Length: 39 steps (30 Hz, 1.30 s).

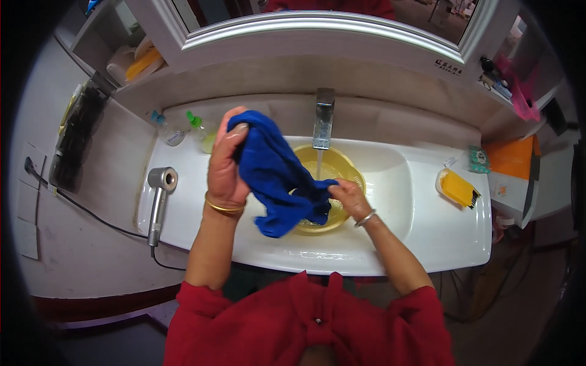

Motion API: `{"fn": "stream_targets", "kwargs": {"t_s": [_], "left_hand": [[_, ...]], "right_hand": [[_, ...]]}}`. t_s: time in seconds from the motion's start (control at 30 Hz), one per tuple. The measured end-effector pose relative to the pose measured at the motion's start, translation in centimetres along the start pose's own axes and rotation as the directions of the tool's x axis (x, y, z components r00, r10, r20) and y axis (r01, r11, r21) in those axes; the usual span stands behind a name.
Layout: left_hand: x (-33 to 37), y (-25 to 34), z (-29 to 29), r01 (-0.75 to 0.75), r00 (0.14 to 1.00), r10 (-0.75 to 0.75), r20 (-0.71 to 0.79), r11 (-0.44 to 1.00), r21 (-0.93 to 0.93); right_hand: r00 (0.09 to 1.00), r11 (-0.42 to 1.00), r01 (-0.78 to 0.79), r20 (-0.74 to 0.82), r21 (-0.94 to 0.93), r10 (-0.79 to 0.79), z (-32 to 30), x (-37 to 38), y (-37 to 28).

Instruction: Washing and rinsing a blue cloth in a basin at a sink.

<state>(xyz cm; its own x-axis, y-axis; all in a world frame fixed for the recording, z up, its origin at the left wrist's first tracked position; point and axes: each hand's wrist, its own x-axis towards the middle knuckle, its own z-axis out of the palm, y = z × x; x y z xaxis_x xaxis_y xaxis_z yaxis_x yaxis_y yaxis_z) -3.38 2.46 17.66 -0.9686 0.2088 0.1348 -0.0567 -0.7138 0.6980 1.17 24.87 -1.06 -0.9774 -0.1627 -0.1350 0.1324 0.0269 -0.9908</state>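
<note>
A blue cloth (271,168) is stretched between my two hands above the sink. My left hand (227,165) is raised and grips its upper end, the thumb pressed on the fabric. Lower down, my right hand (350,198) pinches the cloth's other end. Beneath the cloth, a yellow plastic basin (356,174) sits in the white sink (390,195), partly hidden by the fabric. Water runs from the metal faucet (323,119) into the basin.
A hair dryer (160,198) lies on the counter's left side, its cord hanging over the edge. Two pump bottles, one blue-topped (168,129) and one green-topped (201,131), stand at the back left. On the right lie a yellow brush-like item (458,188) and a green packet (478,159).
</note>
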Motion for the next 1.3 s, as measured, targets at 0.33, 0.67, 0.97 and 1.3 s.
{"fn": "stream_targets", "kwargs": {"t_s": [0.33, 0.67, 0.97, 1.3], "left_hand": [[-3.3, 2.1, -15.0, 0.232, 0.864, -0.233, -0.447, 0.971, -0.059], [-3.9, 4.0, -13.7, 0.182, 0.9, -0.206, -0.384, 0.978, -0.098], [-3.8, 4.6, -2.3, -0.126, 0.992, 0.128, -0.005, 0.981, 0.148], [-3.3, 0.3, -2.4, 0.224, 0.966, -0.237, 0.106, 0.967, 0.12]], "right_hand": [[0.981, 0.992, 0.044, -0.182, -0.116, -0.065, -5.1, -1.6, -6.6], [0.857, 0.814, 0.301, -0.235, -0.496, -0.46, -3.4, -1.8, -11.6], [0.879, 0.905, 0.426, -0.235, -0.009, -0.415, -0.4, 0.1, -16.8], [0.915, 0.864, 0.402, 0.178, -0.303, -0.363, 0.3, -3.5, -15.2]]}}
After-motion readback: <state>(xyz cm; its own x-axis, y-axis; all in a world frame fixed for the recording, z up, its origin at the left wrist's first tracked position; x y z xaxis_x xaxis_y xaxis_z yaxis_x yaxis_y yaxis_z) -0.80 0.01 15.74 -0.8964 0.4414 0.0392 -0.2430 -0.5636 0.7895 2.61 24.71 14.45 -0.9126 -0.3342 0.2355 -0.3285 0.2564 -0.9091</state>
